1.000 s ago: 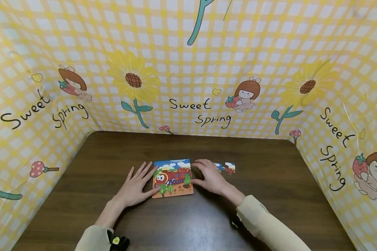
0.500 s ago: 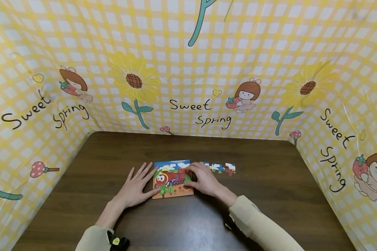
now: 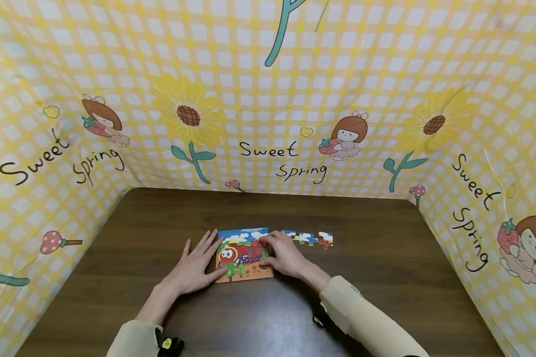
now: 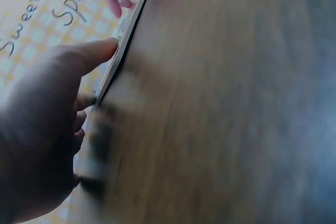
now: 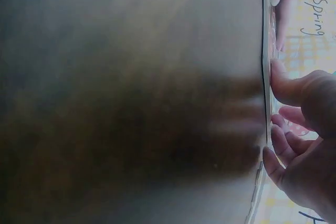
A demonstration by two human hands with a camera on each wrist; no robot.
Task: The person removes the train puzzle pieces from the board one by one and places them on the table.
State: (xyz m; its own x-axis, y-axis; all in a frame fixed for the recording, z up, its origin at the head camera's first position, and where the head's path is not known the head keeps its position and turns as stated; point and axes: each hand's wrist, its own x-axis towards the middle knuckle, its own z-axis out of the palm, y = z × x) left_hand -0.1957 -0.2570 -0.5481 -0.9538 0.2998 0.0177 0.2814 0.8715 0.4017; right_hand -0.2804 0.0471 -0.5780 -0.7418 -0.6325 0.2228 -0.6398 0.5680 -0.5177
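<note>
A jigsaw puzzle board (image 3: 245, 258) with a red cartoon train lies on the table in the head view. My left hand (image 3: 192, 267) is spread at its left side, thumb and a fingertip touching the left part of the board. Over the right edge is my right hand (image 3: 288, 258), its thumb and fingertips resting on the right part of the picture. In the right wrist view the right thumb (image 5: 286, 85) touches the top of the board. What lies under the right fingertips is hidden.
Several loose jigsaw pieces (image 3: 306, 238) lie on the dark wooden table (image 3: 362, 277), right of the board and behind my right hand. A yellow checked cloth (image 3: 268, 99) surrounds the table at the back and both sides.
My right hand has moved left from beside the board onto its right part, uncovering more of the loose pieces. The left hand has stayed in place.
</note>
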